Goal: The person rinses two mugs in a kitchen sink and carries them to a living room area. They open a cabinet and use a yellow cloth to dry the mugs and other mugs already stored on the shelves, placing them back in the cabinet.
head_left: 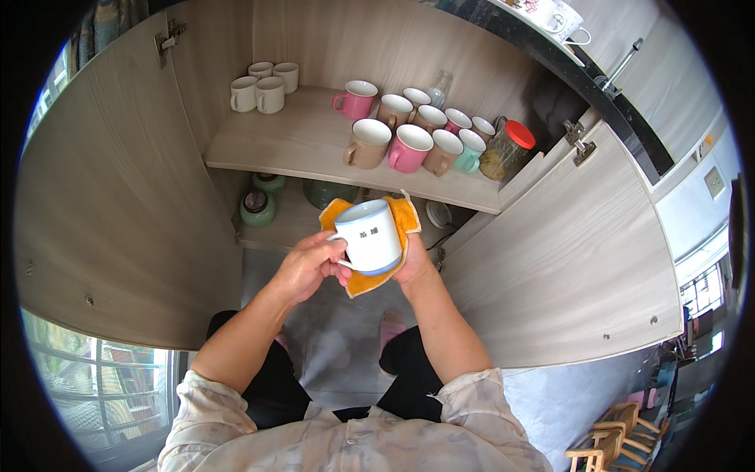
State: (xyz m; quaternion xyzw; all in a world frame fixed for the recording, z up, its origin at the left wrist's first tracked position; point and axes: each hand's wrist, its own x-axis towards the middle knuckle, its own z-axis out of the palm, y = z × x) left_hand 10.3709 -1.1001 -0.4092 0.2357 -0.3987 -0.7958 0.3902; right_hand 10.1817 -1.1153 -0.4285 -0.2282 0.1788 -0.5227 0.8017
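A white mug (373,242) with a blue rim and base is held up in front of the open cabinet. My left hand (311,266) is closed on its handle, which points left. Behind and under the mug spreads an orange cloth (364,284) with a pale edge. My right hand (412,259) supports the mug from the right through this cloth; its fingers are mostly hidden behind cloth and mug. On the upper shelf (299,148) stand brown, pink and mint mugs, among them a pink mug (410,149) and a brown mug (367,145).
Several white mugs (270,95) stand at the shelf's left. A red-lidded glass jar (507,149) is at its right end. Green jars (258,208) sit on the lower shelf. Open doors flank me, left door (118,197) and right door (566,259). Wooden chairs (605,448) stand far right.
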